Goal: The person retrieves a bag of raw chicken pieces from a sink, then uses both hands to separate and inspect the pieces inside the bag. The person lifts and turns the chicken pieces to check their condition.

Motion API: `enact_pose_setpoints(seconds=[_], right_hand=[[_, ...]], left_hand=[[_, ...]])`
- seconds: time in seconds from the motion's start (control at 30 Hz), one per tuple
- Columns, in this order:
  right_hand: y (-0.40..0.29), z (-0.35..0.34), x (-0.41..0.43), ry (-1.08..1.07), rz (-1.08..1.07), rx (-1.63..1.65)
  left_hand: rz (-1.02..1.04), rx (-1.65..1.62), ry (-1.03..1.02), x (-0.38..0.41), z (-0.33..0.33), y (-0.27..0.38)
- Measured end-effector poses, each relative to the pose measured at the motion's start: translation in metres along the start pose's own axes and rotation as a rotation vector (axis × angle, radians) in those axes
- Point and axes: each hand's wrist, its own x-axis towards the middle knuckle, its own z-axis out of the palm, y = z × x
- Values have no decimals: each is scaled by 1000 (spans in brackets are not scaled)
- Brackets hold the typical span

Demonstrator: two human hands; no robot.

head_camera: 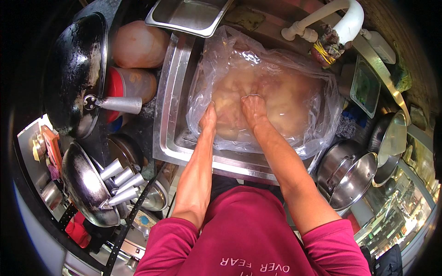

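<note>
A large clear plastic bag (321,107) lies open inside a stainless steel sink (172,103). It holds cloudy liquid with pale pieces of what looks like raw meat (228,112) in it. My left hand (208,118) is at the bag's left side, fingers pointing down and mostly hidden. My right hand (254,107) dips into the liquid near the middle of the bag, knuckles above the surface and fingertips out of sight. What either hand grips below cannot be made out.
A steel pan (188,15) rests over the sink's far left corner. A white curved pipe (348,19) overhangs the far right. Blackened woks (79,69) stand at left, with plastic containers (140,45) beside the sink. Steel pots (355,179) sit at right.
</note>
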Motion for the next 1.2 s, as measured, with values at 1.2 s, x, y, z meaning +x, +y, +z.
enact_pose_setpoints(seconds=[1.2], right_hand=[[93, -3, -38, -131, 202, 1189]], left_hand=[[5, -305, -188, -36, -37, 14]])
